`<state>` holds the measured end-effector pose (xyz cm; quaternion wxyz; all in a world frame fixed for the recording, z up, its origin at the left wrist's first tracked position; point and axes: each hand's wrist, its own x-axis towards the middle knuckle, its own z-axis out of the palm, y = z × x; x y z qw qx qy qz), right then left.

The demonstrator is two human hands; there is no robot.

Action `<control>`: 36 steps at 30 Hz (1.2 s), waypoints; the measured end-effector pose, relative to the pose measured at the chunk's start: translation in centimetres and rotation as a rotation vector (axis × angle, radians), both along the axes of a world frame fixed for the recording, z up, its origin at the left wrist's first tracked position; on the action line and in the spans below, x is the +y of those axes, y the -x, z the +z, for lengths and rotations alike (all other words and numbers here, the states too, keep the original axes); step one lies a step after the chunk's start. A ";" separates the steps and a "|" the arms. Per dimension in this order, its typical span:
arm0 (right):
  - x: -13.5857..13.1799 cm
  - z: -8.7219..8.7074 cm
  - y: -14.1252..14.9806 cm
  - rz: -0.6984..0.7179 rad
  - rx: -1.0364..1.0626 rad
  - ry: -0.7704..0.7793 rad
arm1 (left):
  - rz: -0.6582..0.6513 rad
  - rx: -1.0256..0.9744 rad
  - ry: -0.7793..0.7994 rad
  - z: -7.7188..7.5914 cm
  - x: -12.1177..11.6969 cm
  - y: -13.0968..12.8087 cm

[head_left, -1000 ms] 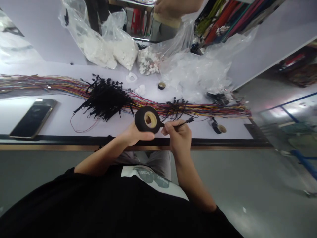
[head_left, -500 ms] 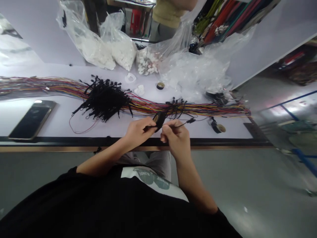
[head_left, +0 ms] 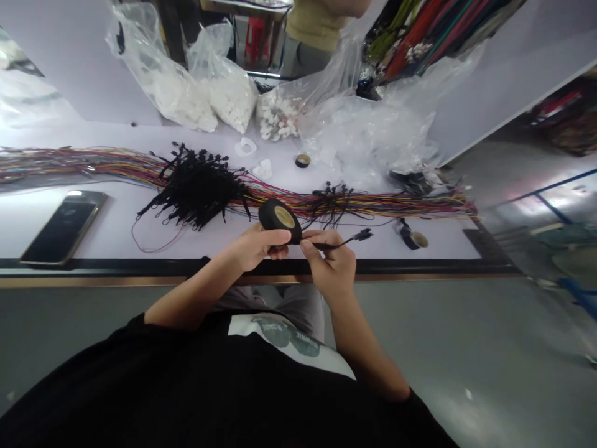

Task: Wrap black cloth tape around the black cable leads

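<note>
Left hand [head_left: 256,247] is clasping tape roll [head_left: 282,218]; right hand [head_left: 334,261] is pinching connector lead [head_left: 361,234], both closed. Lead is apparently undergoing taping; next turn is calling for tension.

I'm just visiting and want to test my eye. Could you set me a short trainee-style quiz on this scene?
1. True or false: the phone lies left of the black cable heap.
2. What does the left hand hold? A) the phone, B) the large tape roll, C) a plastic bag.
3. Fill in: the right hand grips a dark cable whose connector points to the person's ____.
Key: 1. True. 2. B. 3. Right.
</note>
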<state>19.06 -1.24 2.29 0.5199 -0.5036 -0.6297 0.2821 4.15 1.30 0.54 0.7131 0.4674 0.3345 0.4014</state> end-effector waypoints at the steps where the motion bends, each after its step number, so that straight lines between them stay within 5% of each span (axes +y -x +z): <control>1: 0.1 -0.1 -0.1 -0.040 0.073 0.060 | 0.028 0.003 -0.026 0.1 -0.3 0.1; 5: 0.6 0.1 -0.6 -0.122 0.233 0.219 | -0.023 0.150 -0.288 1.0 -1.3 1.5; 8: 0.5 0.8 -0.9 -0.098 0.093 0.193 | -0.223 0.255 -0.484 1.4 -1.3 2.2; 10: 0.2 1.3 -0.9 -0.092 -0.003 0.143 | -0.203 0.300 -0.510 1.2 -1.0 1.9; 14: -0.2 1.3 -0.6 -0.057 0.039 0.138 | 0.118 0.407 -0.497 0.5 -0.6 0.1; 18: -0.4 0.9 -0.5 0.043 0.108 0.238 | 0.210 0.436 -0.523 0.7 -0.9 -1.1; 21: -0.3 0.7 -0.6 -0.018 0.000 0.160 | 0.276 0.412 -0.477 0.7 -1.3 -1.3; 25: -0.2 0.8 -0.7 -0.110 -0.097 0.026 | 0.273 0.141 -0.188 0.5 -1.1 -0.8; 31: -0.4 0.9 -0.3 0.049 -0.133 0.056 | -0.050 -0.108 0.077 0.3 0.3 -0.1; 36: 0.1 -0.3 -0.6 -0.075 0.065 0.142 | 0.204 0.020 -0.125 0.0 -0.6 -0.3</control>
